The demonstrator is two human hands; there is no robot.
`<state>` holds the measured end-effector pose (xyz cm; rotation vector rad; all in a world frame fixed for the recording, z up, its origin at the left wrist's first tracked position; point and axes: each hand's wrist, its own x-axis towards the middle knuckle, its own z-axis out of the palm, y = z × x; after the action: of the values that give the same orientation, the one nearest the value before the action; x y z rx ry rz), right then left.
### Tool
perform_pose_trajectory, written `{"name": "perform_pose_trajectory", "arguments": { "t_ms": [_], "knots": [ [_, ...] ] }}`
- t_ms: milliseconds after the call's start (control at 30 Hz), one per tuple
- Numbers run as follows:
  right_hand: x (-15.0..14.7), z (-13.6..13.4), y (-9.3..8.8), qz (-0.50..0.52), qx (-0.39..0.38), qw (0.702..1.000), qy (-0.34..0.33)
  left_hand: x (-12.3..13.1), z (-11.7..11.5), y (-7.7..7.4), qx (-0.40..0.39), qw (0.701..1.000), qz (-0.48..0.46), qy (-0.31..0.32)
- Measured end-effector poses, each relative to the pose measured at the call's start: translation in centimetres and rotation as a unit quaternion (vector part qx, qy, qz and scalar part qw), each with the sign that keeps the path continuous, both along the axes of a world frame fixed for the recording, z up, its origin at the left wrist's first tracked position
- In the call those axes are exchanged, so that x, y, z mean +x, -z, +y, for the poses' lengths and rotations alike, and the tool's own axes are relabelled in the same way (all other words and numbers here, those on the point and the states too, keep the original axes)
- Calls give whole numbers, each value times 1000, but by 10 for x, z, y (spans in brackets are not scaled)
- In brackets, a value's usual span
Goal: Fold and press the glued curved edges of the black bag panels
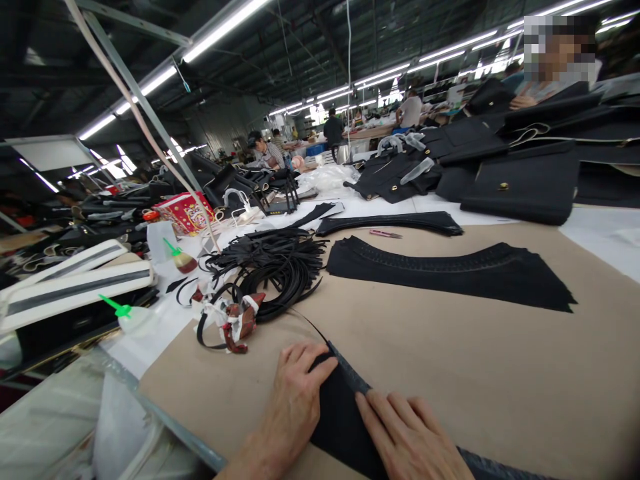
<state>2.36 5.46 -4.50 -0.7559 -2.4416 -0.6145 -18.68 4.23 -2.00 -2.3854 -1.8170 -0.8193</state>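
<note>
A curved black fabric or leather piece (345, 427) lies on the table in front of me, with a dark band (353, 373) along its curved edge. My left hand (303, 383) is closed at the far end of that edge, its thumb and bent fingers on a thin black strip (315, 328) that trails back to a coil. My right hand (405, 430) rests on the piece with fingers stretched along the band; it grips nothing. The near part of the piece is hidden under this hand.
Beyond my hands lie coiled black strips (280, 277), red-brown scraps (243, 323), a stack of curved black pieces (450, 273) and small pink-handled snips (384, 233). Green-tipped bottles (133, 319) stand left. Black bag parts (520, 187) fill the back right, where a person (560, 60) sits.
</note>
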Motion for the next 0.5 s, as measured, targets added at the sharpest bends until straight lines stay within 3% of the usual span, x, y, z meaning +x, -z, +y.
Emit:
{"name": "perform_pose_trajectory", "arguments": {
  "t_ms": [267,500],
  "knots": [
    [0,-1,0,-18,-6,1000,7,-5,-6,12,-37,998,28,29],
    [2,0,-7,47,-20,998,-21,2,-3,-4,-76,996,-42,28]
  ]
}}
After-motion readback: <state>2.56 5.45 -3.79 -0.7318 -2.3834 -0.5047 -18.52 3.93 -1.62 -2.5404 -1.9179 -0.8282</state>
